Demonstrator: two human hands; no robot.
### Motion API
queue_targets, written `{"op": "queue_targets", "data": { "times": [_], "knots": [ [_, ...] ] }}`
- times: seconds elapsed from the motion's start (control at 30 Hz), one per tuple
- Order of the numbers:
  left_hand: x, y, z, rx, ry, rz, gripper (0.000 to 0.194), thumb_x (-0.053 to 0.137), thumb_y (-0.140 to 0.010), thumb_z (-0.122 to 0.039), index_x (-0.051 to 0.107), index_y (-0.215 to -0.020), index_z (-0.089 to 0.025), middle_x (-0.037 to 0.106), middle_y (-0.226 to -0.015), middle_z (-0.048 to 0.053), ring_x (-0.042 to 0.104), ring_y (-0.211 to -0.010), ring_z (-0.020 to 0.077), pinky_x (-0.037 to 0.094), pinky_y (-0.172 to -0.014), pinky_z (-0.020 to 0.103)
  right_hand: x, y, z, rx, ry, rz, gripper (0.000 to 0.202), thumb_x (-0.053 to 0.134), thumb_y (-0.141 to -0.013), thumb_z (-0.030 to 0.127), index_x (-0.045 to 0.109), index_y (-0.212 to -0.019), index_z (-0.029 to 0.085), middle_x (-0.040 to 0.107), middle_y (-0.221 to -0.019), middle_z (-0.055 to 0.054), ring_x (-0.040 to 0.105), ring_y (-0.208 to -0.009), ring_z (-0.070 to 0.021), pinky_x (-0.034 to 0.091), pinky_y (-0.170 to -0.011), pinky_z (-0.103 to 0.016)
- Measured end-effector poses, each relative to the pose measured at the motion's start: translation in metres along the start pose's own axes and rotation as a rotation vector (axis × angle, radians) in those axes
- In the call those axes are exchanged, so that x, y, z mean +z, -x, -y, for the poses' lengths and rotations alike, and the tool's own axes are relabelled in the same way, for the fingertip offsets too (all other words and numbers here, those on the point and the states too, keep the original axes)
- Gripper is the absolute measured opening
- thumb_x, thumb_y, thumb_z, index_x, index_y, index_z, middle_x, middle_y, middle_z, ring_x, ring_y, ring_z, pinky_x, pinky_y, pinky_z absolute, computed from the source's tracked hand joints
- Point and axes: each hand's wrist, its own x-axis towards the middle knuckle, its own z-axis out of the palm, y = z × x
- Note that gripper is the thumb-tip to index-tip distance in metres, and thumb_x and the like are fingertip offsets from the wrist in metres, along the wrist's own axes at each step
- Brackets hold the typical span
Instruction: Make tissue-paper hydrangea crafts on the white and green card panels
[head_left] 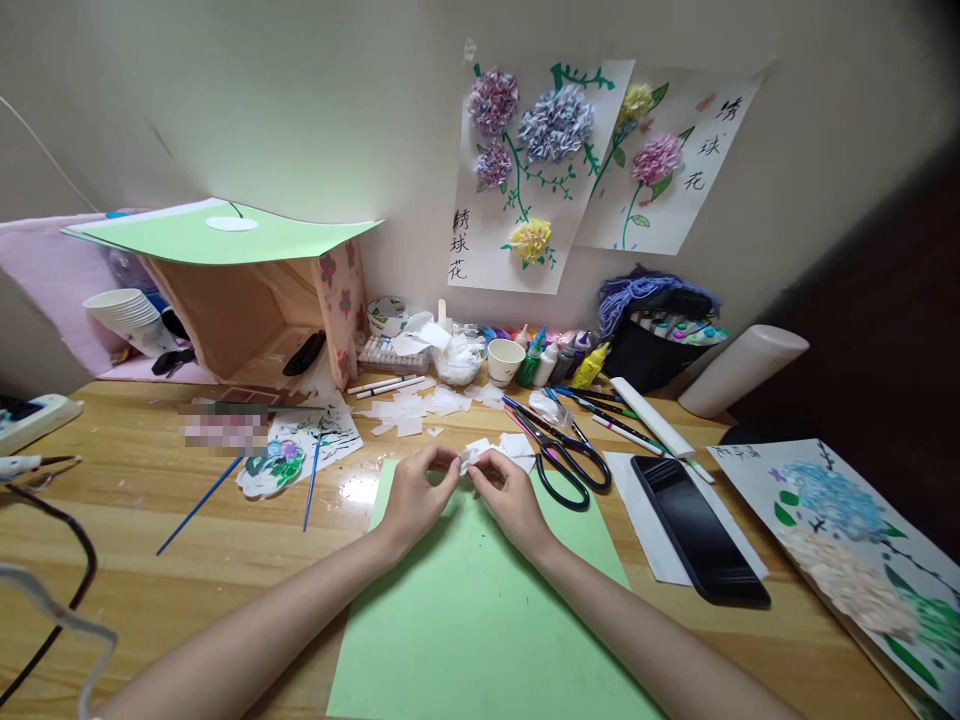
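Observation:
My left hand (421,495) and my right hand (511,497) meet over the far part of a green sheet (480,620). Thumb and fingers of each are pinched together on a small piece of white paper (470,458) between them. Just behind and right of the fingers lie more white paper pieces (517,446). Black-handled scissors (564,462) rest to the right of my right hand, partly over the sheet's far right corner.
White scraps (409,412), a bowl of paper (457,360), a paper cup (505,362) and paint bottles (547,364) line the back. A phone (701,530) and flower picture (862,560) lie right. Brushes (199,505), a painted sheet (330,430) and cables (86,545) are left.

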Motion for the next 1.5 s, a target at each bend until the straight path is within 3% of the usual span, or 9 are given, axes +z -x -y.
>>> {"op": "queue_targets", "data": {
  "times": [0.27,0.47,0.63,0.77,0.9,0.97,1.3,1.5],
  "knots": [
    [0.0,-0.003,0.011,-0.167,0.053,-0.2,0.013,0.04,-0.089,-0.032,0.044,-0.088,-0.02,0.055,-0.082,0.001,0.056,-0.075,0.014,0.044,-0.068,0.026,-0.001,0.001,0.001,0.021,0.051,-0.031,0.017,0.052,-0.08,0.03,0.046,-0.069,0.02,0.048,-0.066,0.002,0.046,-0.063,-0.0135,0.038,-0.06,-0.025],
    [-0.001,-0.008,0.02,-0.218,0.028,-0.278,0.013,0.039,-0.09,-0.032,0.044,-0.091,-0.02,0.055,-0.089,0.003,0.055,-0.081,0.0153,0.043,-0.074,0.028,-0.001,0.002,-0.002,0.036,0.031,-0.034,0.019,0.049,-0.081,0.034,0.044,-0.069,0.02,0.046,-0.065,0.002,0.046,-0.063,-0.0147,0.037,-0.058,-0.026],
    [-0.001,-0.007,0.017,-0.192,-0.148,-0.168,0.015,0.042,-0.087,-0.023,0.046,-0.101,-0.019,0.054,-0.099,0.007,0.053,-0.093,0.0196,0.042,-0.084,0.037,-0.002,0.002,-0.001,0.044,-0.039,-0.008,0.022,0.05,-0.082,0.039,0.046,-0.073,0.02,0.05,-0.069,0.001,0.048,-0.064,-0.0142,0.04,-0.06,-0.026],
    [-0.001,-0.001,0.006,-0.045,-0.322,-0.233,0.027,0.046,-0.086,-0.023,0.043,-0.113,-0.017,0.045,-0.117,0.011,0.038,-0.117,0.0241,0.031,-0.099,0.043,-0.002,0.002,0.001,0.039,-0.035,-0.002,0.023,0.052,-0.082,0.041,0.047,-0.073,0.019,0.051,-0.07,0.001,0.049,-0.064,-0.0138,0.04,-0.061,-0.026],
    [-0.002,0.003,0.0,-0.013,-0.249,-0.041,0.024,0.037,-0.092,-0.032,0.048,-0.109,-0.02,0.054,-0.106,0.007,0.047,-0.103,0.0209,0.037,-0.09,0.038,-0.002,0.002,0.003,0.018,-0.009,0.003,0.023,0.051,-0.083,0.04,0.05,-0.076,0.019,0.053,-0.071,0.0,0.05,-0.064,-0.0134,0.04,-0.06,-0.025],
    [-0.001,0.003,0.001,-0.011,-0.175,0.002,0.027,0.038,-0.092,-0.035,0.046,-0.114,-0.02,0.056,-0.104,0.007,0.05,-0.098,0.0199,0.04,-0.087,0.036,-0.002,0.002,0.003,0.004,0.006,0.008,0.022,0.051,-0.084,0.04,0.051,-0.077,0.019,0.054,-0.073,0.0,0.05,-0.066,-0.0141,0.04,-0.061,-0.025],
    [0.0,0.0,0.006,0.025,-0.051,0.013,0.02,0.043,-0.089,-0.026,0.048,-0.108,-0.02,0.055,-0.098,0.007,0.052,-0.092,0.0184,0.041,-0.082,0.032,-0.003,0.001,-0.002,0.01,-0.025,0.006,0.024,0.05,-0.084,0.043,0.054,-0.085,0.019,0.056,-0.076,-0.002,0.052,-0.067,-0.0146,0.043,-0.061,-0.026],
    [0.0,0.0,0.005,0.021,-0.08,0.026,0.018,0.042,-0.089,-0.026,0.048,-0.106,-0.02,0.053,-0.099,0.006,0.05,-0.094,0.0187,0.04,-0.084,0.034,-0.002,0.001,0.001,-0.003,0.03,0.006,0.024,0.052,-0.083,0.041,0.054,-0.077,0.018,0.057,-0.074,-0.001,0.052,-0.067,-0.0141,0.041,-0.062,-0.025]
  ]
}}
